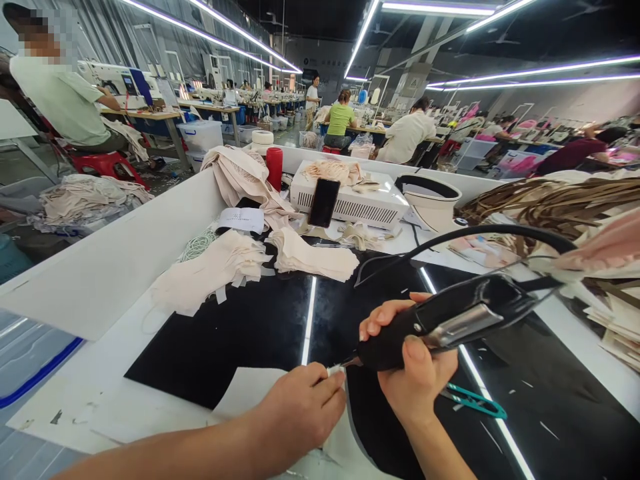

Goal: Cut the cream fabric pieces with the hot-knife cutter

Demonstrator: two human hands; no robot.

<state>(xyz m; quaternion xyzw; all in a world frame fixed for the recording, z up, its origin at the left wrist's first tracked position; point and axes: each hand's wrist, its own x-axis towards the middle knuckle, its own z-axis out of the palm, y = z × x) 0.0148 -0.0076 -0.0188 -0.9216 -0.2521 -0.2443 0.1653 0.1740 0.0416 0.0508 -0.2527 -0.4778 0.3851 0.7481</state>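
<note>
Bare black mat [240,333] ahead; fabric stacks [210,273] beyond.

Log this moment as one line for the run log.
right hand: grips black corded hand tool | left hand: pinches small white piece at tool tip | nearby: teal thread snips, stacked beige fabric pieces

A large workshop with a dark ceiling [320,17] crossed by long light strips [540,70]. Rows of sewing tables [155,115] run toward 12 o'clock, people seated at them. A red stool [103,162] stands at 10 o'clock on grey floor [20,167].
</note>
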